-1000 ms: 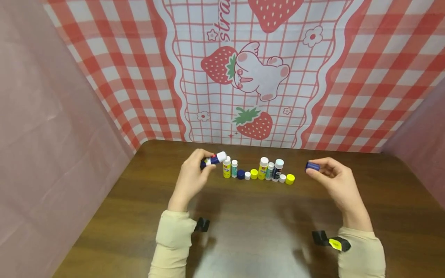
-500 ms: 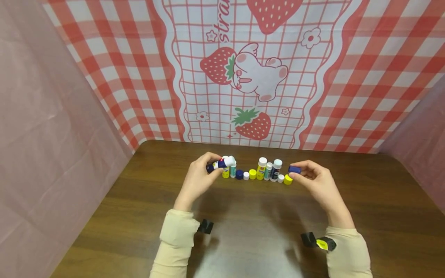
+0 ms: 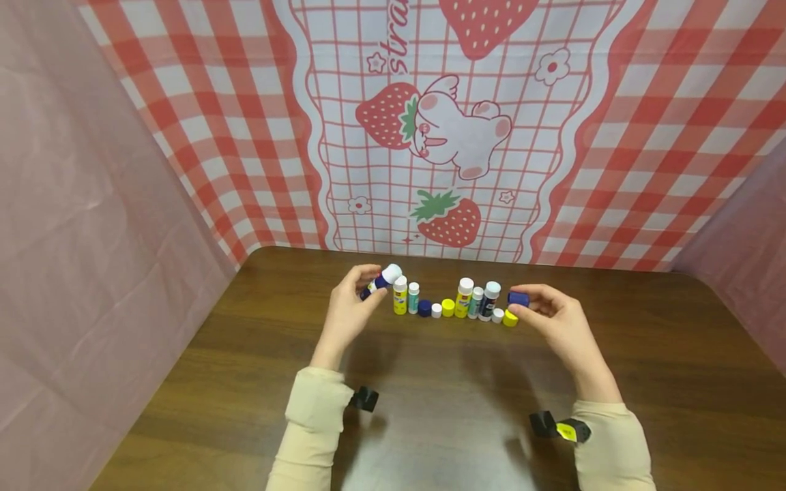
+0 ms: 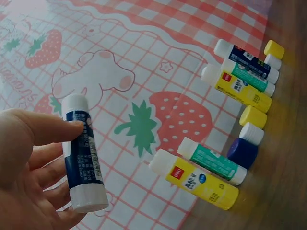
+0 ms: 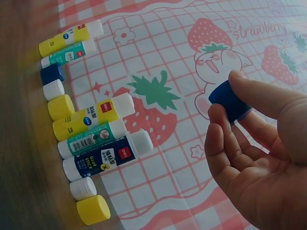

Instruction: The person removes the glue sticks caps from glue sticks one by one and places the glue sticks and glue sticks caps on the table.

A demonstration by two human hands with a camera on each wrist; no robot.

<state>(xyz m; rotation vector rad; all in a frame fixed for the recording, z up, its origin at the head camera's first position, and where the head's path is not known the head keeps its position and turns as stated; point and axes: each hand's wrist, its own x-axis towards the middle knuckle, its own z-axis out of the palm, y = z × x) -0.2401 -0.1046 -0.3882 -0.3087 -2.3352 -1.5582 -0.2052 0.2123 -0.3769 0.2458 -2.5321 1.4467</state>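
My left hand [image 3: 351,307] holds a navy glue stick [image 4: 82,148] between thumb and fingers, its white uncapped end tilted up to the right in the head view. My right hand [image 3: 555,320] pinches a dark blue cap [image 5: 229,101] above the right end of the row. Nearest the left hand stand a yellow glue stick [image 3: 400,296] and a small green glue stick [image 3: 414,299], both without coloured caps. Beside the right hand are a yellow cap [image 5: 93,210] and a white cap [image 5: 83,189]. Another navy glue stick [image 5: 108,155] stands next to them.
Mid-row sit a blue cap [image 3: 425,308], a white cap [image 3: 437,310] and a yellow cap [image 3: 448,307]. A second yellow glue stick [image 3: 464,298] and green glue stick [image 3: 475,303] follow. The row lies near the back of the brown table [image 3: 430,395], before a strawberry-print cloth [image 3: 344,150].
The right hand has moved left with the blue cap, to above the row's end. The left hand shifted right with the glue stick, then slightly back, tilting it more upright.
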